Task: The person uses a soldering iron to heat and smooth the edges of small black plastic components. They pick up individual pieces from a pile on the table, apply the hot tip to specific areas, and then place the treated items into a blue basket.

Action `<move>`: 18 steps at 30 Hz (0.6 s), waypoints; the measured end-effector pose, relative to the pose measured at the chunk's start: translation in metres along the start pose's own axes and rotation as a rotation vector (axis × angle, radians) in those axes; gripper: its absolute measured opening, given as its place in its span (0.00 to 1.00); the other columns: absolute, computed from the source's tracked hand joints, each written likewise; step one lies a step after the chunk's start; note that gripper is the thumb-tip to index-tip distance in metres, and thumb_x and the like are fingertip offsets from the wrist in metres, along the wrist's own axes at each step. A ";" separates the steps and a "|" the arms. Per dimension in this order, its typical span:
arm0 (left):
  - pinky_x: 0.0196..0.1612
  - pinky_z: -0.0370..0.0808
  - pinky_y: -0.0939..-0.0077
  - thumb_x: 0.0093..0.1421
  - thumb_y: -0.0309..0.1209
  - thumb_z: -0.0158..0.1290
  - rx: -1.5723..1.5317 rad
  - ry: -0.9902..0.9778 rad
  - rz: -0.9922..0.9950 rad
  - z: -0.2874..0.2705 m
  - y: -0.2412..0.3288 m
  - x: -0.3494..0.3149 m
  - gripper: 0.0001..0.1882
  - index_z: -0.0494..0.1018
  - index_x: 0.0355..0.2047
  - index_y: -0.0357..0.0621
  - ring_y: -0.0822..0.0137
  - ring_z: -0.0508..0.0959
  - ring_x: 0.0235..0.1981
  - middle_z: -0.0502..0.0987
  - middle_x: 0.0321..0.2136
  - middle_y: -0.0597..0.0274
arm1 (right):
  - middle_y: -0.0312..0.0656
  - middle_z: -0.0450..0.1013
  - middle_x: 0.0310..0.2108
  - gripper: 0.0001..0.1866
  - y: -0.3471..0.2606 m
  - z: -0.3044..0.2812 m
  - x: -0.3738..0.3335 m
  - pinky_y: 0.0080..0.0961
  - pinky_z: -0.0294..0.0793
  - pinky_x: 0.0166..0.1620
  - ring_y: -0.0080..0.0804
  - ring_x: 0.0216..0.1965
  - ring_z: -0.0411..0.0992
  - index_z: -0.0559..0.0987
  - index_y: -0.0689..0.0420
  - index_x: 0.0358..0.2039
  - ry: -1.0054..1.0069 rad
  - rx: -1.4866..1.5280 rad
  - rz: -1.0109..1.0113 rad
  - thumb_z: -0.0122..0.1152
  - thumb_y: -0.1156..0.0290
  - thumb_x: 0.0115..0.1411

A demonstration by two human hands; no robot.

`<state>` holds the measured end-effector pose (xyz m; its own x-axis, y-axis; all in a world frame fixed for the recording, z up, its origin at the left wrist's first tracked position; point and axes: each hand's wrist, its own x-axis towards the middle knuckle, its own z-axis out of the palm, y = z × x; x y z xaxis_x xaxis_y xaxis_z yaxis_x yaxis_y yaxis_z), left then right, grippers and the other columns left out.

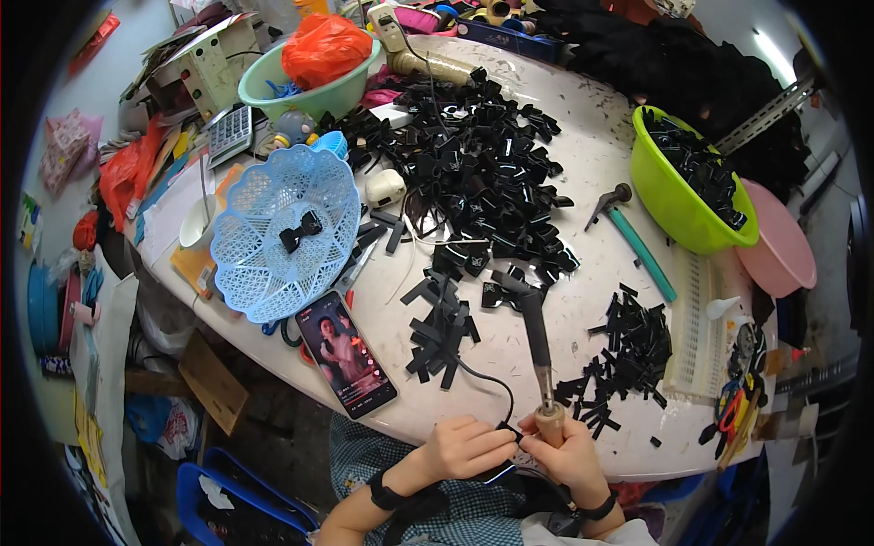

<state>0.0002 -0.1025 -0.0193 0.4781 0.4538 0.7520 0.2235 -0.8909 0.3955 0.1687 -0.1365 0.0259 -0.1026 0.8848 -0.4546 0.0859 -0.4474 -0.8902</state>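
Low in the middle, my left hand (472, 448) is closed with bent fingers on a small black piece (513, 431). A dark shiny edge shows below its fingers. Close beside it, my right hand (569, 452) pinches the same black piece between thumb and finger. A hot iron's wooden handle (550, 422) stands right at my right fingers; whether they touch it, I cannot tell. The iron's long dark shaft (534, 332) points away over the table, its far end by a shiny black bow (496, 293). A black cord (487, 375) curves toward my left hand.
Black bows (473, 164) are heaped mid-table. Short black strips lie in piles left (440, 332) and right (637, 346). A blue lace basket (264, 209) holds one bow; a phone (348, 355) lies nearby. Rightward are a green basin (660, 196), a teal rod (643, 255) and scissors (731, 405).
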 end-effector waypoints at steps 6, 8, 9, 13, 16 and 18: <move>0.21 0.67 0.87 0.46 0.25 0.52 -0.803 0.097 -1.020 0.003 0.013 -0.009 0.13 0.68 0.34 0.37 0.77 0.69 0.19 0.70 0.21 0.63 | 0.33 0.67 0.19 0.07 0.013 0.002 0.001 0.13 0.62 0.26 0.16 0.22 0.63 0.71 0.61 0.24 0.033 -0.029 -0.032 0.58 0.75 0.43; 0.21 0.66 0.88 0.48 0.26 0.51 -1.162 -0.005 -1.200 0.001 0.010 -0.018 0.12 0.68 0.35 0.36 0.79 0.68 0.19 0.69 0.20 0.65 | 0.33 0.67 0.18 0.07 0.012 0.004 0.001 0.13 0.62 0.26 0.16 0.21 0.63 0.71 0.60 0.23 0.037 -0.047 -0.046 0.58 0.75 0.43; 0.21 0.66 0.89 0.50 0.27 0.50 -1.169 -0.034 -1.213 0.003 0.012 -0.020 0.11 0.68 0.34 0.36 0.80 0.68 0.18 0.69 0.19 0.67 | 0.33 0.67 0.18 0.06 0.012 0.005 0.002 0.13 0.62 0.25 0.16 0.21 0.63 0.71 0.60 0.23 0.025 -0.070 -0.069 0.58 0.75 0.43; 0.18 0.64 0.90 0.51 0.28 0.49 -1.221 0.028 -1.176 0.005 0.013 -0.017 0.10 0.68 0.33 0.37 0.81 0.67 0.16 0.68 0.18 0.68 | 0.33 0.67 0.17 0.07 0.012 0.011 0.002 0.13 0.62 0.24 0.16 0.20 0.63 0.72 0.61 0.24 0.007 -0.010 -0.040 0.58 0.75 0.43; 0.17 0.63 0.90 0.51 0.27 0.48 -1.221 0.021 -1.175 0.004 0.013 -0.016 0.09 0.68 0.33 0.37 0.81 0.66 0.15 0.67 0.16 0.69 | 0.33 0.67 0.18 0.09 0.005 0.013 0.000 0.12 0.62 0.25 0.16 0.20 0.63 0.72 0.62 0.26 0.025 0.011 0.071 0.59 0.74 0.43; 0.16 0.63 0.90 0.51 0.27 0.47 -1.203 0.035 -1.181 0.005 0.014 -0.018 0.09 0.68 0.33 0.37 0.82 0.66 0.14 0.67 0.15 0.69 | 0.33 0.68 0.18 0.09 0.011 0.015 0.002 0.12 0.62 0.25 0.15 0.20 0.63 0.73 0.63 0.26 0.086 -0.004 -0.009 0.59 0.75 0.42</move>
<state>-0.0007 -0.1229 -0.0302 0.5129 0.8285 -0.2247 -0.3162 0.4257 0.8478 0.1547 -0.1421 0.0145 -0.0181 0.8968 -0.4421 0.0894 -0.4389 -0.8941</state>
